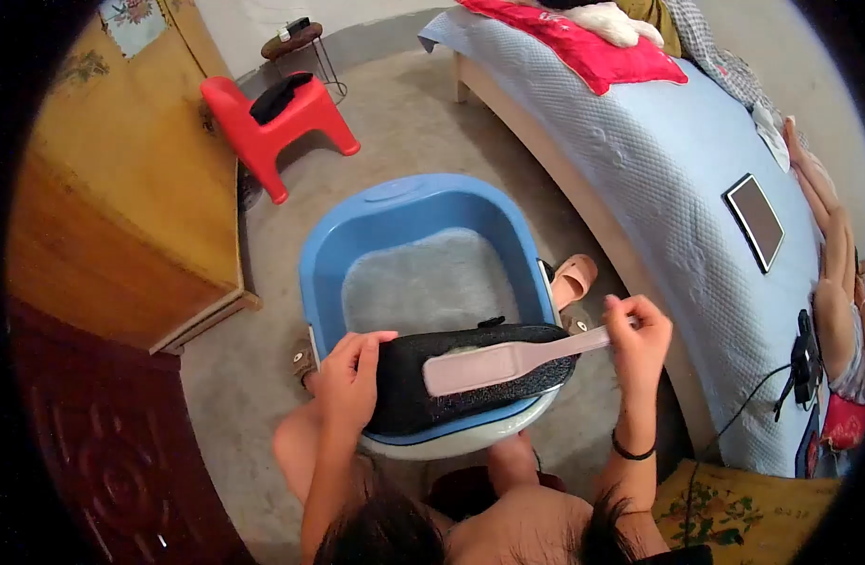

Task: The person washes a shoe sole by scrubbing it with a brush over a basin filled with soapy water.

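Observation:
A pale pink scrub brush (475,367) lies with its bristle side down against a long black fabric item (409,386), whose exact kind I cannot make out. My right hand (638,339) is closed around the end of the brush handle. On the left, my left hand (350,377) grips the near end of the black item, thumb on top. The item rests across the near rim of a blue tub (317,254). Inside the tub is cloudy greyish water (428,282). The brush bristles are mostly hidden.
A red plastic chair (305,118) with a black item on it stands at back left, near a small round stool (291,42). To the right is a bed (639,188) bearing a tablet (757,221) and another person's legs (832,235). A wooden cabinet (121,188) stands left.

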The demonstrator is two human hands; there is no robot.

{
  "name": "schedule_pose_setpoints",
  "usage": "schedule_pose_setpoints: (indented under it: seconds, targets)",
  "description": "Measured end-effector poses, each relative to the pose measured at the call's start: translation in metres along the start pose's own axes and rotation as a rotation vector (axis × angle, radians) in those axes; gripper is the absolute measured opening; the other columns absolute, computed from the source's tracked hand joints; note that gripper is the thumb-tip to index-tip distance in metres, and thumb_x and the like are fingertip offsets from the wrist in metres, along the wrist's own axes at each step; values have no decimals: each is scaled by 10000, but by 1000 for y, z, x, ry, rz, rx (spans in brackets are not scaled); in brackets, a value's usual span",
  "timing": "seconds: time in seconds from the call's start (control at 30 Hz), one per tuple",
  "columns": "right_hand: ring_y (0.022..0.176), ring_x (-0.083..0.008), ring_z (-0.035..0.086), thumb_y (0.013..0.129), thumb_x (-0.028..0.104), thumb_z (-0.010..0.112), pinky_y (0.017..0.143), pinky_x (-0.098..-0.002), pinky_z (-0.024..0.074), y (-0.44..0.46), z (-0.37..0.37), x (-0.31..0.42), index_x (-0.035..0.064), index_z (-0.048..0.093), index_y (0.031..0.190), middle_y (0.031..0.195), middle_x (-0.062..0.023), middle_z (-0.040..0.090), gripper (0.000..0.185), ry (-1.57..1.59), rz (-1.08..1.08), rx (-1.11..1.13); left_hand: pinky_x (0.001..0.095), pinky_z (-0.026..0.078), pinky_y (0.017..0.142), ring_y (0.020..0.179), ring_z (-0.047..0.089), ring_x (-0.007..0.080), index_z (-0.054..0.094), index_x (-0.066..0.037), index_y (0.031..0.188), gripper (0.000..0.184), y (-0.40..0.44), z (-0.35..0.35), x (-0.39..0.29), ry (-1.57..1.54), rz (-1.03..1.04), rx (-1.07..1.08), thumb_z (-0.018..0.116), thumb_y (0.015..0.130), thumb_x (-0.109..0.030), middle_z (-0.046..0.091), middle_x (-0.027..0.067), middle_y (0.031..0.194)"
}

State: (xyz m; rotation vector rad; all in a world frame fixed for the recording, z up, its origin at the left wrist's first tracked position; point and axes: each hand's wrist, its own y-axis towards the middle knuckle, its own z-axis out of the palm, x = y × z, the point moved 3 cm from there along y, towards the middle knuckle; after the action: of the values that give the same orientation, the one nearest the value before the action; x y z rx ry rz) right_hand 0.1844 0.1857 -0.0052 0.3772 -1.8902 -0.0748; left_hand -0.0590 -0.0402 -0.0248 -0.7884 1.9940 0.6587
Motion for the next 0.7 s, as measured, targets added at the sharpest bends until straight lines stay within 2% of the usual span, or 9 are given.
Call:
schedule_pose_setpoints:
  seconds: [0.17,0.23,0.27,0.37,0.4,0.43,0.53,0.63,0.7]
  targets:
    - [545,-31,475,844,132,676,496,-212,370,-6,1,-8,-17,616,680,562,29,559,230,47,57,37,261,457,712,765,601,182,712,-50,957,255,0,0,0,19,-28,5,490,963,-175,634,76,809]
    - [545,-29,465,831,131,685,493,-223,370,-18,15,-8,-20,615,669,549,21,541,233,21,54,71,262,456,707,759,600,182,712,-50,956,256,0,0,0,23,-36,14,489,964,-176,631,76,806]
    - [508,-54,472,803,151,704,480,-247,378,-23,21,-13,-9,620,656,544,-24,563,232,-10,15,84,263,455,705,756,599,182,711,-49,956,254,1,0,1,6,-28,12,491,963,-175,630,76,805]
    - [496,-150,428,761,229,736,641,-313,345,-32,32,-4,52,652,651,510,-41,532,224,-134,-20,125,264,454,699,748,595,182,710,-46,957,250,1,2,4,-30,-6,9,494,962,-171,628,75,802]
    - [520,-162,393,755,234,745,680,-322,293,-31,32,-4,61,658,652,491,-15,487,219,-128,-3,100,264,454,698,746,595,181,709,-46,958,248,1,2,5,-32,-1,8,494,961,-169,628,75,803]
    - [498,-138,438,755,204,737,632,-305,348,-27,27,-4,50,658,657,506,-38,524,198,-154,-68,82,264,453,696,745,594,181,709,-45,960,246,1,2,6,-34,4,6,495,961,-168,628,74,804]
    - [503,-39,481,813,127,692,461,-211,365,-8,6,-3,-15,633,664,553,-5,587,214,-20,-40,36,263,452,692,743,593,175,708,-46,965,241,0,2,6,0,-26,-4,499,959,-166,628,75,808]
    - [530,-25,456,837,124,688,479,-203,341,-4,-9,-3,-20,621,659,560,21,561,239,-2,69,-29,264,436,703,736,561,148,701,-2,934,250,0,0,-4,26,-30,17,486,955,-126,622,47,794]
    - [534,-22,447,831,133,693,476,-200,326,-12,0,-12,-19,621,660,572,29,559,240,-17,4,25,267,448,694,740,581,162,705,-29,955,242,0,1,2,9,-3,-1,500,955,-157,628,70,803]
